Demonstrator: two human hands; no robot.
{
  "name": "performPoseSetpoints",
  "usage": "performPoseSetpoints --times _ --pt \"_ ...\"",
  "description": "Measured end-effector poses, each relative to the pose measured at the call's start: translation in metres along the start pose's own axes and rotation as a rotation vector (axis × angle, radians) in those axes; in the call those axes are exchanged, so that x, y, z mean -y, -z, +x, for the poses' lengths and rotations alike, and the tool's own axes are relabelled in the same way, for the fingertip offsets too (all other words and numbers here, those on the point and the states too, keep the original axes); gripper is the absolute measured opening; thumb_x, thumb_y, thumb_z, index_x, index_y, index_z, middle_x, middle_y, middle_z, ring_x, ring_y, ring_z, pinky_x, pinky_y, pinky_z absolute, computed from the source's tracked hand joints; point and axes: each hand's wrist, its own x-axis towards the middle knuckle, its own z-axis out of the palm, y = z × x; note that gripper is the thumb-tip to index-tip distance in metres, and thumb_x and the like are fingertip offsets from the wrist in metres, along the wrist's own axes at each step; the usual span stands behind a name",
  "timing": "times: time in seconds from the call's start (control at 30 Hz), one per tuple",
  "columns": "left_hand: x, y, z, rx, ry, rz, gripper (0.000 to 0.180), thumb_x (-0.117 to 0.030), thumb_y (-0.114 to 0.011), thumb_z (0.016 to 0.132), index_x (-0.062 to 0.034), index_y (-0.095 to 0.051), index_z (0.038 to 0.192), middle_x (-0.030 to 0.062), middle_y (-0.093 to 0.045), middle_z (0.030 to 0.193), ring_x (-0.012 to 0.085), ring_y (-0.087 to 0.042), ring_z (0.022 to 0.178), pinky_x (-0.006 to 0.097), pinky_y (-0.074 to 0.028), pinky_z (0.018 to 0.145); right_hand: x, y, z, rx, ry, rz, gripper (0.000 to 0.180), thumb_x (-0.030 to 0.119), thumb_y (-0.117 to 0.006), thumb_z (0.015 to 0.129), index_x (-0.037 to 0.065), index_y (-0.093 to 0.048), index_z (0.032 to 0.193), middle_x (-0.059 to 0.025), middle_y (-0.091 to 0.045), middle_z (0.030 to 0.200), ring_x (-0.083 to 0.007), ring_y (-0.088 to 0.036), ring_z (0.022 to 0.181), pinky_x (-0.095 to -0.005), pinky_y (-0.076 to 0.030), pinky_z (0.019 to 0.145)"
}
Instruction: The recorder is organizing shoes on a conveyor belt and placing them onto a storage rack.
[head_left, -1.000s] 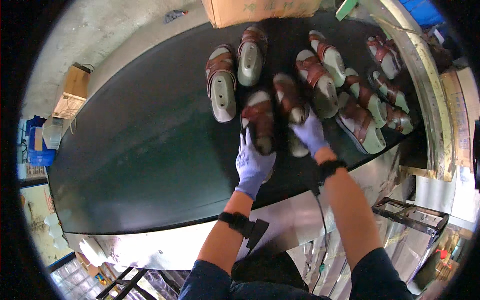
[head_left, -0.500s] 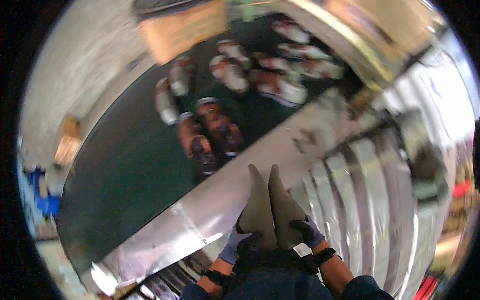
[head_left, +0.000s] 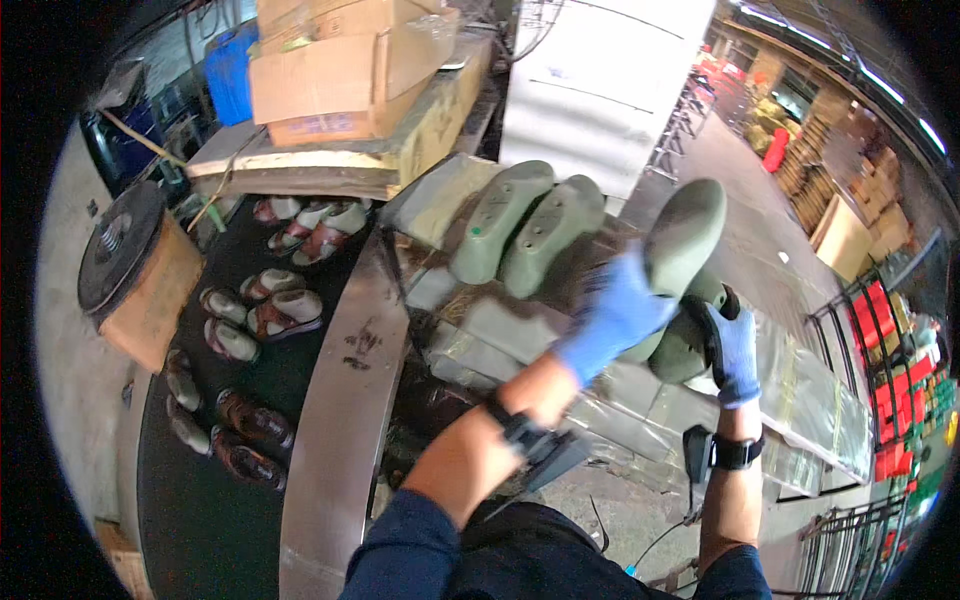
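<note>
My left hand (head_left: 618, 308), in a blue glove, is closed around a grey-green shoe last (head_left: 688, 232) that stands tilted up, its rounded end highest. Close beside it, my right hand (head_left: 737, 352), gloved too, grips a second shoe last (head_left: 682, 348); the left hand and the first last partly cover it. Both are over a rack topped with plastic-wrapped bars (head_left: 640, 395). At the rack's far end, left of my hands, a left-lying last (head_left: 503, 222) and a right-lying last (head_left: 555, 236) rest side by side, small holes showing in their upper faces.
A dark conveyor belt (head_left: 200, 520) with a metal edge (head_left: 335, 450) runs at left, carrying several brown-and-white shoes (head_left: 285, 312) and dark brown shoes (head_left: 250, 455). Cardboard boxes (head_left: 320, 85) sit on a wooden bench behind. A white cabinet (head_left: 600, 90) stands beyond; racks with red items (head_left: 875, 310) are at right.
The view has swung right, from the belt to the rack. Both hands have moved from close to my body out over the rack, and the two held lasts are no longer side by side.
</note>
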Motion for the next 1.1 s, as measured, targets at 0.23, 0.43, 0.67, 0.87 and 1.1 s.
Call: performPoseSetpoints --times 0.23,0.43,0.67,0.87,1.1 --pt "0.073 0.016 -0.058 -0.160 -0.201 0.037 0.041 -0.024 -0.060 0.077 -0.0034 -0.058 0.112 0.0167 -0.063 0.084 0.0349 -0.060 0.072 0.045 -0.048 0.067 -0.065 0.019 -0.005 -0.111 -0.064 0.213 0.044 0.027 -0.045 0.094 -0.003 -0.048 0.126 -0.0138 -0.054 0.123 -0.0223 -0.052 0.109 -0.0359 -0.042 0.093" --pt "0.370 0.235 -0.261 -0.686 0.934 0.191 0.048 -0.042 -0.062 0.079 -0.0014 -0.061 0.104 0.0250 -0.063 0.097 0.0369 -0.062 0.091 0.043 -0.049 0.074 0.027 -0.146 -0.124 -0.215 0.380 -0.183 0.036 0.021 -0.047 0.094 -0.010 -0.057 0.109 -0.0207 -0.063 0.100 -0.0257 -0.062 0.090 -0.0351 -0.050 0.077" --pt "0.474 0.457 -0.333 -1.379 1.056 -0.404 0.062 -0.038 -0.058 0.083 -0.0064 -0.040 0.133 0.0207 -0.060 0.111 0.0350 -0.057 0.103 0.039 -0.046 0.086 0.080 -0.423 -0.134 0.880 0.070 0.127 0.043 0.013 -0.047 0.090 -0.004 -0.043 0.130 -0.0141 -0.055 0.121 -0.0207 -0.055 0.107 -0.0308 -0.041 0.093" --pt "0.421 0.451 -0.455 -1.801 1.040 -0.598 0.052 -0.021 -0.062 0.085 0.0030 -0.044 0.128 0.0103 -0.053 0.122 0.0179 -0.051 0.104 0.028 -0.040 0.090 0.164 -0.672 -0.220 1.336 0.271 -0.047 0.039 0.004 -0.056 0.082 -0.001 -0.053 0.121 -0.0108 -0.063 0.110 -0.0123 -0.057 0.099 -0.0291 -0.044 0.089" --pt "0.354 0.525 -0.496 -1.848 1.063 0.451 0.070 -0.006 -0.060 0.080 0.0034 -0.024 0.139 0.0194 -0.033 0.140 0.0293 -0.034 0.127 0.036 -0.025 0.106 0.289 -0.941 -0.389 1.190 1.022 0.130 0.070 0.033 -0.066 0.077 -0.001 -0.037 0.131 -0.0277 -0.044 0.127 -0.0405 -0.044 0.117 -0.0406 -0.036 0.100"
